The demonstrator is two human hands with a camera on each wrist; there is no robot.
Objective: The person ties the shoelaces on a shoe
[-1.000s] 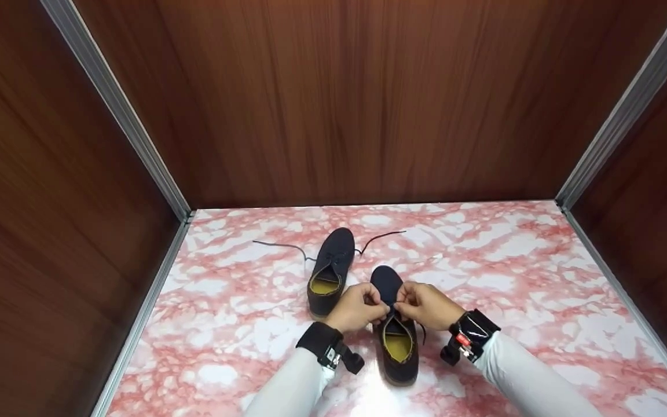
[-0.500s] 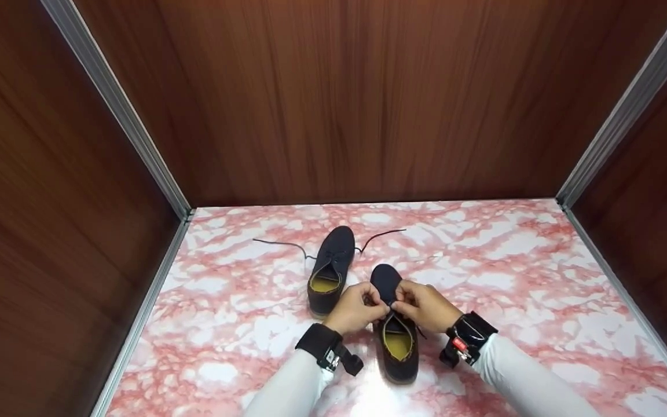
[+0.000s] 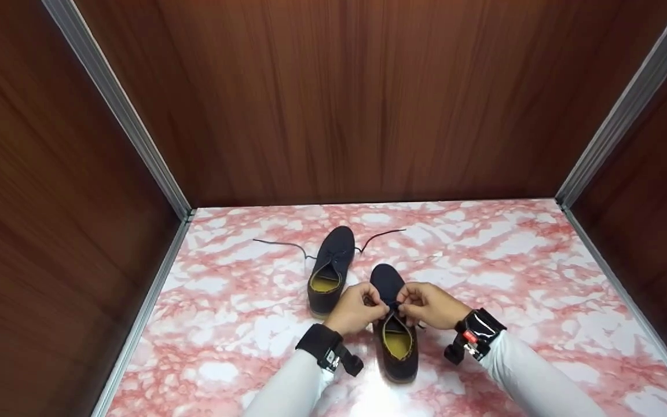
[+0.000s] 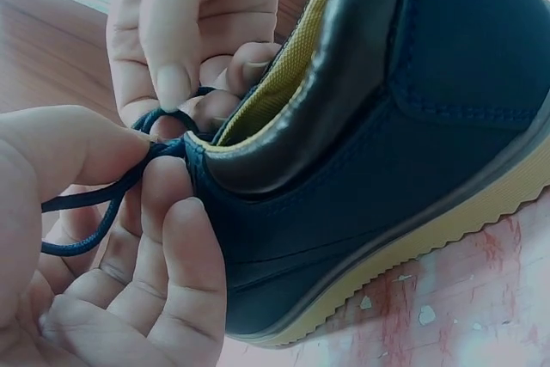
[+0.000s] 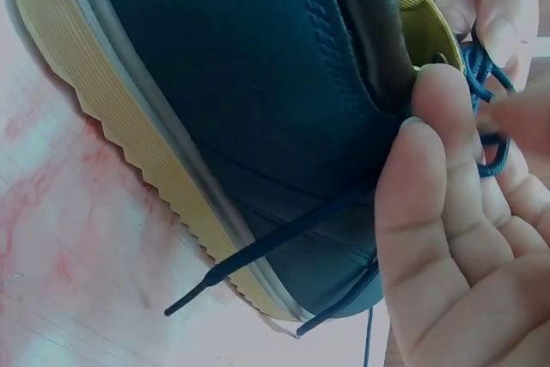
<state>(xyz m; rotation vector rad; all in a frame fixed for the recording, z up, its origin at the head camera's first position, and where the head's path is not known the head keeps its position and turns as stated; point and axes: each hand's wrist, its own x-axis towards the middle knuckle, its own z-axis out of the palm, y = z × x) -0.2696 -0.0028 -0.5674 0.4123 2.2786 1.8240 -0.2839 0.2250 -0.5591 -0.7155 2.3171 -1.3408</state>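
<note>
The dark navy shoe with a yellow lining and a ridged yellow sole [image 3: 397,347] sits upright on the red-and-white marbled counter [image 3: 223,336], toe pointing away from us. We judge that this suits the work, since the lacing can be reached from both sides at once. Our left hand [image 3: 356,310] pinches the thin navy cord lace [image 4: 168,147] at the front of the shoe's mouth, with a doubled length looping behind the thumb, presumably so the loop keeps its form. Our right hand [image 3: 431,307] pinches the lace just beside it; the thumb blurs in the right wrist view, so we cannot tell which strand it has. A loose lace end [image 5: 275,240] hangs down the shoe's right side. The matching navy shoe [image 3: 336,249] stands ahead and to the left, its untied laces [image 3: 278,243] spread outward, which seems to keep them well apart from our fingers.

Compared with half a second ago, our right hand has shifted slightly outward, leaving a small gap between the fingertips. Our left hand and both shoes look unmoved.
</note>
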